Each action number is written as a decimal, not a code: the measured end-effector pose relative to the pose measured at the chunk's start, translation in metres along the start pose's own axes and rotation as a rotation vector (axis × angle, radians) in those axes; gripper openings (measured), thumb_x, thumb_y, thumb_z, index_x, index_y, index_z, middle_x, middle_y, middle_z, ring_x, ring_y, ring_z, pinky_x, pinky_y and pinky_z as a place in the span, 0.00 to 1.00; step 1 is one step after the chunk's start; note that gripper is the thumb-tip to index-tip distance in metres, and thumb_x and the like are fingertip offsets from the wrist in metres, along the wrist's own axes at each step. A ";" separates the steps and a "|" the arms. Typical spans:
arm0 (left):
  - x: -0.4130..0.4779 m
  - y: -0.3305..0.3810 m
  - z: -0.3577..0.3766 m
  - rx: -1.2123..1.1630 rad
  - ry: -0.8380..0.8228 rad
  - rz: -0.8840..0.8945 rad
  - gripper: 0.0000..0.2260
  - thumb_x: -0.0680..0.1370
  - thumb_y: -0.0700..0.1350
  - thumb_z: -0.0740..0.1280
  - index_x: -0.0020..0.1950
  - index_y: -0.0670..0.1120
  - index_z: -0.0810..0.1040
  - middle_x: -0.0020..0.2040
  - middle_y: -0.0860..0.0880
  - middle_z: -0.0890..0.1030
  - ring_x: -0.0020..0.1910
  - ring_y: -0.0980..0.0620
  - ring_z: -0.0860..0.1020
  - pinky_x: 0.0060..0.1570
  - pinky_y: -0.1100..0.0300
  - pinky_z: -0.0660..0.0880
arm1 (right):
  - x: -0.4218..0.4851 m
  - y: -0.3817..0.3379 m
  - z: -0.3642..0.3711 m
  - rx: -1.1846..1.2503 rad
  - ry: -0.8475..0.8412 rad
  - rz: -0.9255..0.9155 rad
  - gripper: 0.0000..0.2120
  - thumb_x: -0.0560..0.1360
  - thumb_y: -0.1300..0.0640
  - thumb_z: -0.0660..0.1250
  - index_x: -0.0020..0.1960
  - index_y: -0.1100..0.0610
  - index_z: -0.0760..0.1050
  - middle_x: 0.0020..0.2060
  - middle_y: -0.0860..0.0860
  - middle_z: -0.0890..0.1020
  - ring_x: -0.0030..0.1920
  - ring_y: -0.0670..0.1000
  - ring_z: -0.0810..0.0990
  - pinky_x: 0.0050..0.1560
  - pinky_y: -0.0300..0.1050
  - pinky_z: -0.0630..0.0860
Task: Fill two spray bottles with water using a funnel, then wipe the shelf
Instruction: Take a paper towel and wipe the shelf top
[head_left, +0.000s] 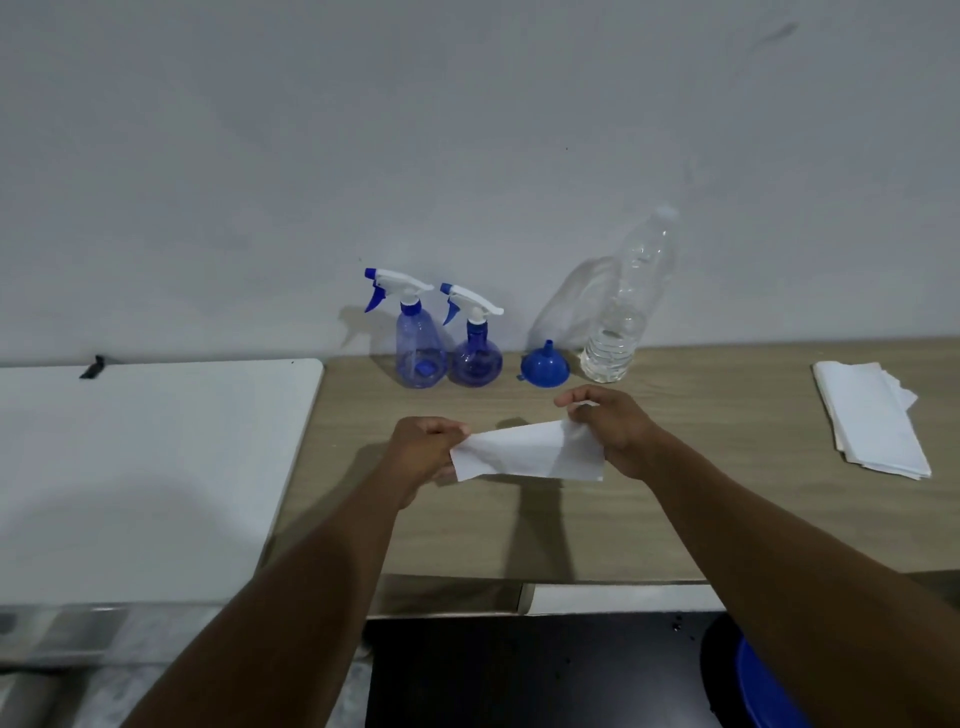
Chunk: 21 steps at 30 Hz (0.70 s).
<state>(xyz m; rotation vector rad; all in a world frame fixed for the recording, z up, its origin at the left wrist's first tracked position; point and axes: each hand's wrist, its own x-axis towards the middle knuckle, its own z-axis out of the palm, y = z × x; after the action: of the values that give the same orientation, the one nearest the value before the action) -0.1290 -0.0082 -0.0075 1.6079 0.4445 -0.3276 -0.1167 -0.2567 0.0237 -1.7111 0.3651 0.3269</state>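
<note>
Two blue spray bottles with white trigger heads stand side by side by the wall: the taller one (420, 343) on the left, the rounder one (475, 348) on the right. Right of them a blue funnel (544, 366) rests mouth down, and a clear water bottle (626, 312) with a little water in its base stands upright. Over the wooden shelf (675, 519), my left hand (423, 452) and my right hand (610, 423) each pinch one end of a white paper towel (524, 452), stretched between them just above the surface.
A stack of white paper towels (872, 415) lies at the shelf's right end. A white tabletop (145, 467) adjoins the shelf on the left, with a small black object (93, 367) at its back edge. Below the shelf's front edge is a dark floor and a blue rim (763, 691).
</note>
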 end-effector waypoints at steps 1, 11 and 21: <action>-0.001 0.001 -0.001 -0.005 -0.010 -0.006 0.04 0.76 0.42 0.74 0.50 0.44 0.84 0.52 0.40 0.85 0.48 0.44 0.83 0.40 0.55 0.82 | 0.000 -0.001 0.003 -0.003 -0.015 -0.001 0.11 0.79 0.64 0.62 0.51 0.56 0.82 0.47 0.54 0.78 0.43 0.51 0.73 0.47 0.46 0.71; 0.001 0.005 -0.029 -0.297 -0.133 -0.130 0.10 0.76 0.35 0.70 0.56 0.39 0.82 0.52 0.40 0.85 0.48 0.43 0.84 0.44 0.51 0.81 | 0.005 -0.017 0.011 0.188 -0.349 0.075 0.12 0.76 0.61 0.72 0.57 0.63 0.80 0.51 0.58 0.83 0.49 0.55 0.82 0.58 0.52 0.80; -0.001 0.003 -0.068 0.475 0.112 0.224 0.07 0.68 0.41 0.80 0.44 0.44 0.87 0.36 0.52 0.81 0.35 0.55 0.77 0.36 0.65 0.71 | 0.018 -0.020 0.054 -0.494 -0.290 -0.072 0.05 0.74 0.61 0.73 0.48 0.60 0.83 0.47 0.57 0.83 0.45 0.54 0.81 0.48 0.52 0.82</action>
<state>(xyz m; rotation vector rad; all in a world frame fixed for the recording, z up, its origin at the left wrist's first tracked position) -0.1322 0.0596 0.0010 2.1269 0.2769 -0.1796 -0.0921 -0.2017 0.0253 -2.1139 0.0031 0.6434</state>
